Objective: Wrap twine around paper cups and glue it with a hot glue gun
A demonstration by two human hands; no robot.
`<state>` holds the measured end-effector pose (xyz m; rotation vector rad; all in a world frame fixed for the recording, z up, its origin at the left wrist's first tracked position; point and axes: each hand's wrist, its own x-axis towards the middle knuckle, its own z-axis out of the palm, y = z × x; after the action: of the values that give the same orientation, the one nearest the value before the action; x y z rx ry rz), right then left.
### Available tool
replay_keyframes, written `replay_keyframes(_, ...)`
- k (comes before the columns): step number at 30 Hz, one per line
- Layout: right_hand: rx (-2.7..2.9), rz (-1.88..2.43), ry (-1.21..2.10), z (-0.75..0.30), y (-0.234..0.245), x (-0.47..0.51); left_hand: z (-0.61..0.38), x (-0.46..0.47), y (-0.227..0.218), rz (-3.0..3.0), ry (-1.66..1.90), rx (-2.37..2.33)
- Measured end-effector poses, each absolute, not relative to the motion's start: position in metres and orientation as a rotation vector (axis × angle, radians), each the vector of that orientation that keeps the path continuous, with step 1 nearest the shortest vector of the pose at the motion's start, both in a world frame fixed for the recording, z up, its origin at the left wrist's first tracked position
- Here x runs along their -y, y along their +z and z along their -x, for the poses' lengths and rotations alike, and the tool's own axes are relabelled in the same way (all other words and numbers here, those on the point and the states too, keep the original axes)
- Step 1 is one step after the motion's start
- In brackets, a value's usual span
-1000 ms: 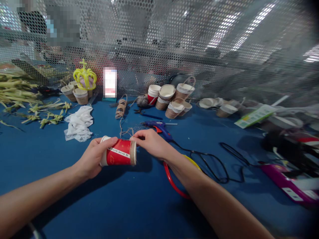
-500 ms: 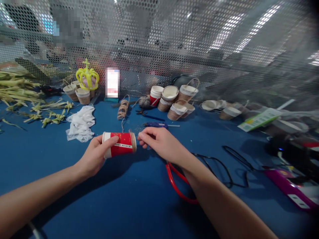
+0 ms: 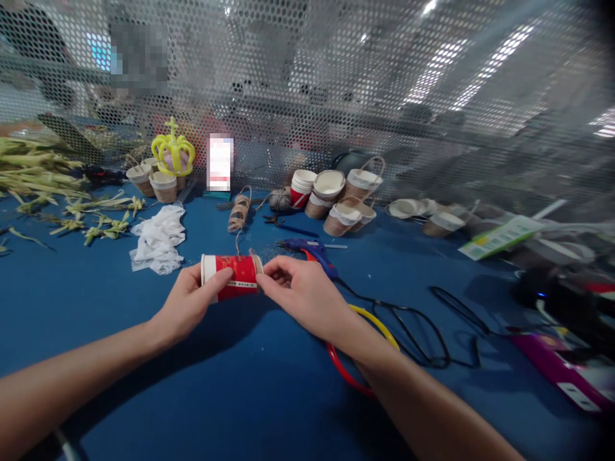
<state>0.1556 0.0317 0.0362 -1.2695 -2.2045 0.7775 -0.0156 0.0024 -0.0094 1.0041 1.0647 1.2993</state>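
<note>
My left hand [image 3: 192, 301] grips a red paper cup [image 3: 235, 275] lying on its side over the blue table [image 3: 250, 397]. The cup's base end, at the right, has jute twine wound around it. My right hand [image 3: 295, 291] pinches at that base end, its fingers closed on the twine. A strand of twine [image 3: 237, 242] runs from the cup up to a twine bundle [image 3: 239, 211] farther back. A blue glue gun [image 3: 310, 250] lies just behind my right hand.
Twine-wrapped cups [image 3: 339, 195] cluster at the back by a perforated metal screen [image 3: 336, 89]. White lace cloth [image 3: 158, 240], green leaf strips [image 3: 43, 186] and a yellow crown [image 3: 173, 150] sit at left. Red and yellow hoops [image 3: 355, 378] and a black cord [image 3: 423, 333] lie at right.
The cup has turned slightly and shifted a little away from me. My right hand drew back from the cup's base, then came back to pinch at it.
</note>
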Motion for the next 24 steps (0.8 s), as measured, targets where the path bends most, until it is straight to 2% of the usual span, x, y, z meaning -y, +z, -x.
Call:
replay_keyframes(13,2.240,1.288,0.670,-0.158,0.036,-0.030,0.015,0.002,-0.005,-1.210,1.278,-1.194)
replay_keyframes(19,2.162,1.286,0.895,-0.158,0.047,-0.030,0.014,0.004,-0.004,-1.307,1.289,-1.199)
replay_keyframes(24,2.139,1.308,0.900,-0.157,0.051,-0.030,0.015,0.006,-0.008,-1.394,1.276,-1.208)
